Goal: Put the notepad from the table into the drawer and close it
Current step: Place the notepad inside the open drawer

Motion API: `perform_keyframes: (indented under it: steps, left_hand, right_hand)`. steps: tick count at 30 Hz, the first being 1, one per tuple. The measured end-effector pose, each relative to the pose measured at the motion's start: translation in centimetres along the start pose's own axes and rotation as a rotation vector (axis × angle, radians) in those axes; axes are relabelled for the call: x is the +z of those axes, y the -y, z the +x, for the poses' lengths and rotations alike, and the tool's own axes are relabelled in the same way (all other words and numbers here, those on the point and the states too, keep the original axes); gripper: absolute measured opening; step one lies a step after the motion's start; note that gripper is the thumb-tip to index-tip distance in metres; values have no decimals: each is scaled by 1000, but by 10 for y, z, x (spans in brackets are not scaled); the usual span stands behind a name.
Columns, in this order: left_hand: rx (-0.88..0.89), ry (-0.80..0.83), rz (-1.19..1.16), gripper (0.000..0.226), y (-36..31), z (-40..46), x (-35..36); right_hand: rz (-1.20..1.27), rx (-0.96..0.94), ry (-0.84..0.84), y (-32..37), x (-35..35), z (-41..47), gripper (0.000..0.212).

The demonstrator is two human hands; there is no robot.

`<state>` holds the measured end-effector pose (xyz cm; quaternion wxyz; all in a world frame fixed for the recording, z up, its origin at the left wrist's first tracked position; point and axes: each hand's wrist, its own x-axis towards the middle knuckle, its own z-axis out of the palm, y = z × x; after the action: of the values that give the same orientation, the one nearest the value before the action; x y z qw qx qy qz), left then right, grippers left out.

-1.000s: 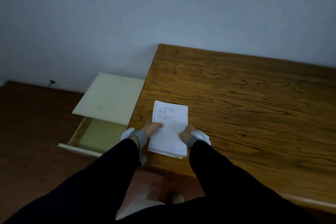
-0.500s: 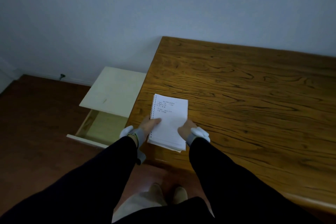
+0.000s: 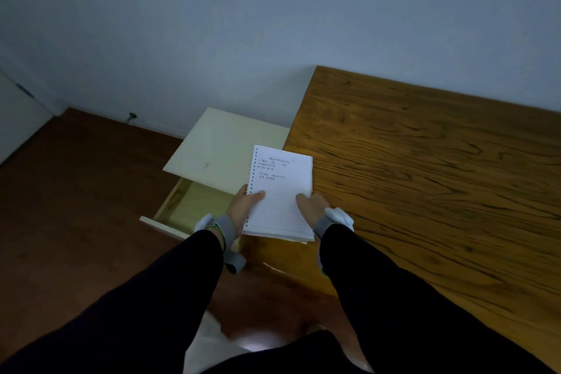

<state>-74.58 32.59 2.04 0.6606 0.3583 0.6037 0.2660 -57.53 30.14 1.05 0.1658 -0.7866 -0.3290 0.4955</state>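
A white spiral notepad (image 3: 280, 191) with a few handwritten lines is held in the air over the left edge of the wooden table (image 3: 425, 176). My left hand (image 3: 243, 206) grips its spiral side with the thumb on the page. My right hand (image 3: 312, 206) grips its right side. To the left, below the notepad, a cream cabinet (image 3: 224, 146) has its drawer (image 3: 182, 206) pulled out, showing a pale wooden inside. My left wrist hides the drawer's near right corner.
A pale wall runs behind the table and cabinet. Dark wooden floor (image 3: 76, 206) spreads to the left, with a small doorstop (image 3: 132, 116) at the skirting. A white door edge (image 3: 18, 118) shows at far left. My feet are below.
Both hands have carried the notepad to the left, from over the table to its left edge, partly above the cabinet. The view has swung left with them.
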Motion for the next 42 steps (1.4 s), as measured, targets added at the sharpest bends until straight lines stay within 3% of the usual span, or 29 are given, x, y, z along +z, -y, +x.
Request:
perform_keyframes:
  steps: [10,16,22,30,36,42]
  left_hand:
    - [-97,75,89,43,-31,66,-199]
    - [-220,144,142,43,-31,99,-263]
    - [-358,141,167,43,-12,135,-290]
    - [-550,93,170,43,45,204,-300]
    - [-633,80,220,40,96,260,-295]
    - [-615,74,255,29,153,326,-294]
  right_hand:
    - [74,80,-66,119,173,18,56]
    - [98,184,-101,146,242,31,64]
    - [88,293,-109,146,276,56,63]
    - [-3,424,33,114,318,130,65]
    - [134,497,83,63,352,189,71]
    - [215,514,-17,28,389,247,58]
